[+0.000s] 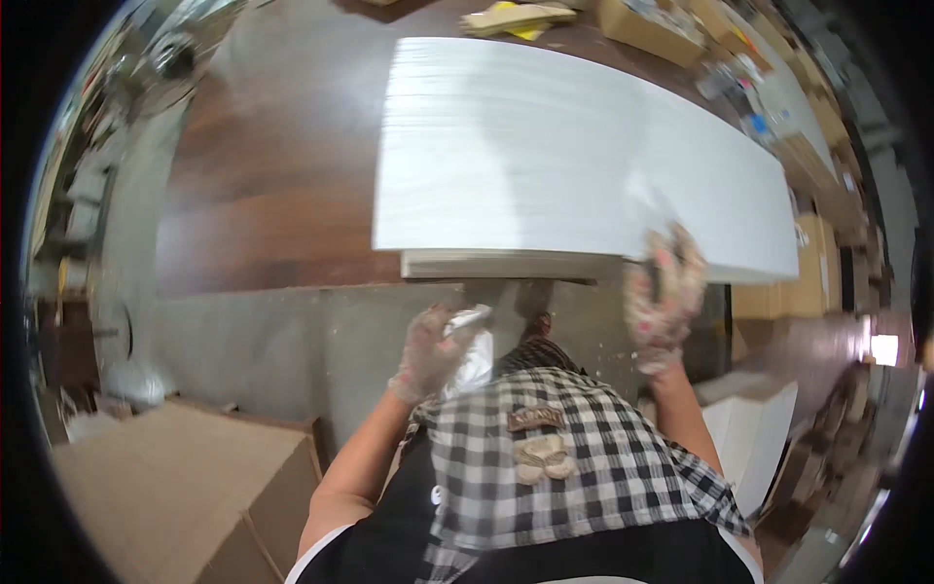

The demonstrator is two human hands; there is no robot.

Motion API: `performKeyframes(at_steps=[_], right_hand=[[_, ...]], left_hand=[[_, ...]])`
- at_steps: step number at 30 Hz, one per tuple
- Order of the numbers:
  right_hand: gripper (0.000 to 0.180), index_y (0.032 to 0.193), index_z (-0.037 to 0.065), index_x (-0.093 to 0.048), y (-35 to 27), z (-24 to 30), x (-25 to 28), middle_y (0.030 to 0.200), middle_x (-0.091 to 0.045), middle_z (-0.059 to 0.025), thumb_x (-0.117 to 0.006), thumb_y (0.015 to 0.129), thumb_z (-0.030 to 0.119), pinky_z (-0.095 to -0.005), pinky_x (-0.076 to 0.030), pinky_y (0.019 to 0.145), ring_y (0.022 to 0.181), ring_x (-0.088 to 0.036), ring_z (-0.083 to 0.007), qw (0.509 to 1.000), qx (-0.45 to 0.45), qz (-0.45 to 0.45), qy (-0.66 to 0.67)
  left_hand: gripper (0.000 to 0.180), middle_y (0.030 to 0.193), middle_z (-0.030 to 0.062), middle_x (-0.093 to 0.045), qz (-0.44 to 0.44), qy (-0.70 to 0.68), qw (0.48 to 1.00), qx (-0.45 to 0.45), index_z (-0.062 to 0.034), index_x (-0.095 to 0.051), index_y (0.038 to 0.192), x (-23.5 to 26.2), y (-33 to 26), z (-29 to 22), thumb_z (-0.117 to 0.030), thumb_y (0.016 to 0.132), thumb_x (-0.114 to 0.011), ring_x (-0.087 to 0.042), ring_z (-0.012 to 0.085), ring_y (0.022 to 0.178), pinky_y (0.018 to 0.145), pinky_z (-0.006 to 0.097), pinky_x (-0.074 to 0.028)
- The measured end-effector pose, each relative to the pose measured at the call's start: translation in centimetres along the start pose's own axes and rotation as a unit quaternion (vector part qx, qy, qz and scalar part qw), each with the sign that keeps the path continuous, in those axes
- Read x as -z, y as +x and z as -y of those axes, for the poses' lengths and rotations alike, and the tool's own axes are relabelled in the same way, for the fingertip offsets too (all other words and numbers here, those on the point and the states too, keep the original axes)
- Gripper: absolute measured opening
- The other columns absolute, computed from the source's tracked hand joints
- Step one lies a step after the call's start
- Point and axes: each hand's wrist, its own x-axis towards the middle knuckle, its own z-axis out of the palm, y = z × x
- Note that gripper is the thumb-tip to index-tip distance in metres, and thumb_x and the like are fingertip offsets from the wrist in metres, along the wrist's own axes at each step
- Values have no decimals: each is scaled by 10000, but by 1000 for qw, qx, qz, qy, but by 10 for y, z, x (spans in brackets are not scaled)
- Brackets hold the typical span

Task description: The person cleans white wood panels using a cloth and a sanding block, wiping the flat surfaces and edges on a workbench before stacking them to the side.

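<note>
A large white panel (574,156) lies flat on a dark brown wooden counter (272,185), its near edge overhanging the counter's near rim, where a thicker pale slab (506,264) shows just beneath it; the panel runs from the middle of the scene out to the right. The right hand (664,292), in a speckled work glove, is raised at the panel's near right edge with fingers spread and curled against it, touching the board; whether it truly grips the edge I cannot tell. The left hand (428,350), gloved the same way, hangs below the counter's near rim, apart from the panel, and is closed around a small white object (469,318) whose kind is too blurred to tell. A checked apron (564,457) covers the person's front at the near side; a brown cardboard box (185,487) stands on the floor at the near left; more cardboard boxes (652,29) and yellow clutter (516,18) sit at the far side of the counter; white boards (754,438) lean at the near right.
</note>
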Motion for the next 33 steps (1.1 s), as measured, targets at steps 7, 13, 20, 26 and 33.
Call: performKeyframes(at_steps=[7,13,20,26,33], right_hand=[[429,1204,81,-630,30,74,-56,1188,-623,-111,-591,879,359,-471,-330,1080,1200,-511,-317,991,103,54,59],[336,1207,101,-620,9,-112,-6,1231,-599,-150,-571,911,253,-467,-424,948,1109,-558,-299,965,-113,-73,-225],[298,1123,133,-662,2,12,-78,1208,-624,-105,-610,846,233,-435,-384,1010,1139,-533,-333,999,-15,-48,21],[282,1147,119,-651,12,-137,1,1220,-588,-135,-557,906,232,-465,-433,895,1085,-508,-314,954,-171,-97,-227],[269,1098,120,-668,15,-59,-9,1231,-584,-121,-600,866,239,-479,-423,957,1160,-498,-340,988,-18,-69,-135]], left_hand=[[196,874,148,-657,-222,-14,923,-315,-20,-614,976,59,34,-64,-144,840,-682,-651,276,823,727,371,-514],[193,919,149,-644,-283,-9,894,-348,-11,-580,1026,78,64,-93,-95,870,-655,-616,219,784,678,315,-498],[531,1204,157,-593,-185,429,847,-253,-25,-596,1203,61,102,-93,-330,792,-735,-502,365,1190,1020,464,-379],[491,1212,162,-596,-225,391,866,-216,-8,-603,1191,104,91,-37,-308,817,-707,-509,362,1190,1025,456,-396],[420,1219,197,-568,-267,352,883,-161,15,-567,1251,131,67,-16,-178,887,-648,-525,353,1139,981,434,-418]])
